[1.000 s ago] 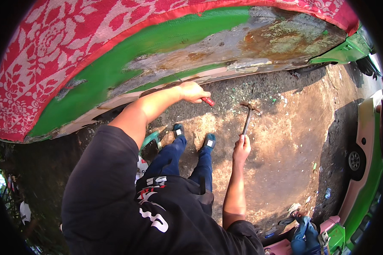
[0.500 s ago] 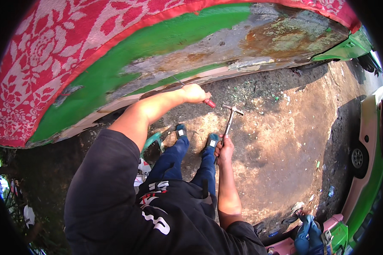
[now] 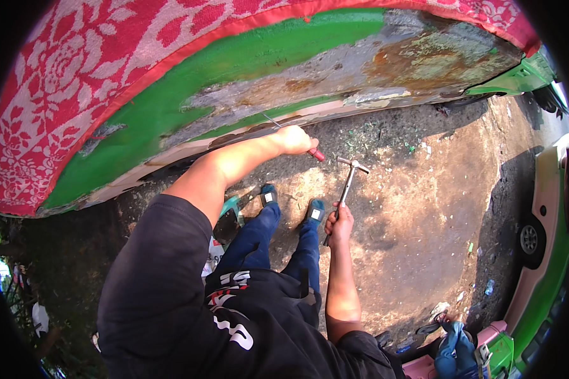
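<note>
My left hand (image 3: 294,139) is closed around a red-handled screwdriver (image 3: 317,153). Its thin shaft points away from me at the lower part of a car's side panel (image 3: 284,85); whether the tip touches the metal I cannot tell. That panel is green at the left and scraped to grey, rusty metal at the right. In my right hand (image 3: 339,224) is a hammer (image 3: 348,183), gripped low on its dark handle. The hammer's metal head is raised, just right of the screwdriver's butt and apart from it.
A red and white floral cloth (image 3: 69,82) covers the car's upper part. Paint chips (image 3: 385,139) litter the stained ground (image 3: 411,234). A pink and green vehicle (image 3: 544,240) stands at the right. Another person's blue-clad legs (image 3: 455,347) show at the lower right.
My right hand and the hammer have shifted right and slightly farther out, so the head is farther from the screwdriver's butt. My left hand has moved slightly right with the screwdriver.
</note>
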A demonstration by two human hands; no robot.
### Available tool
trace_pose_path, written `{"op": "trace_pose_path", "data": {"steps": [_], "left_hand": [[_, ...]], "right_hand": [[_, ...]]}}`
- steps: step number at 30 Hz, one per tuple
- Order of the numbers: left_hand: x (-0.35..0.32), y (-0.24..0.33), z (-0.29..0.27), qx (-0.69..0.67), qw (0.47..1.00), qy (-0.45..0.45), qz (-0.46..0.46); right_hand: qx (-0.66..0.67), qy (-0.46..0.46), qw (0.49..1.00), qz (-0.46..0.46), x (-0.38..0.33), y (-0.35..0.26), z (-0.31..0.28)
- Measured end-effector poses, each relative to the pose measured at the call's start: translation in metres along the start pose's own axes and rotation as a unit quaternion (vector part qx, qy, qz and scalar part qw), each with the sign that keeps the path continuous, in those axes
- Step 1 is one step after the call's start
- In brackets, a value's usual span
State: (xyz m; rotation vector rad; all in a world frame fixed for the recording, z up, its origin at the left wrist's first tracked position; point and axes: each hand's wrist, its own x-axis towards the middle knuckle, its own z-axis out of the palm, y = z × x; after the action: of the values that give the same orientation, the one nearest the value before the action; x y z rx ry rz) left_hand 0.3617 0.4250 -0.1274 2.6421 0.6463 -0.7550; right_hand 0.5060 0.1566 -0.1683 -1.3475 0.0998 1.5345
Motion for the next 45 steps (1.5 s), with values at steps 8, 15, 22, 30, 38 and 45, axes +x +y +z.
{"op": "trace_pose_path", "data": {"steps": [8,15,22,30,38,45], "left_hand": [[0.011,-0.009,0.012,-0.151,0.981,-0.012,-0.119],[-0.001,-0.009,-0.001,-0.061,0.997,0.031,-0.028],[-0.006,-0.008,-0.005,-0.070,0.996,0.036,-0.033],[0.016,-0.023,0.039,-0.100,0.992,0.055,-0.049],[0.013,-0.016,0.024,-0.153,0.983,0.066,-0.076],[0.010,-0.014,0.019,-0.075,0.990,0.119,-0.011]], "right_hand": [[0.012,0.017,1.000,-0.019,-0.010,0.003,0.013],[0.052,0.012,0.999,-0.009,-0.020,0.018,0.033],[0.061,-0.018,0.998,0.001,-0.026,0.015,0.045],[0.089,0.039,0.995,-0.017,-0.023,-0.006,0.023],[0.047,0.012,0.999,-0.012,-0.022,-0.001,0.020],[0.035,0.013,0.999,-0.004,-0.023,-0.004,0.022]]}}
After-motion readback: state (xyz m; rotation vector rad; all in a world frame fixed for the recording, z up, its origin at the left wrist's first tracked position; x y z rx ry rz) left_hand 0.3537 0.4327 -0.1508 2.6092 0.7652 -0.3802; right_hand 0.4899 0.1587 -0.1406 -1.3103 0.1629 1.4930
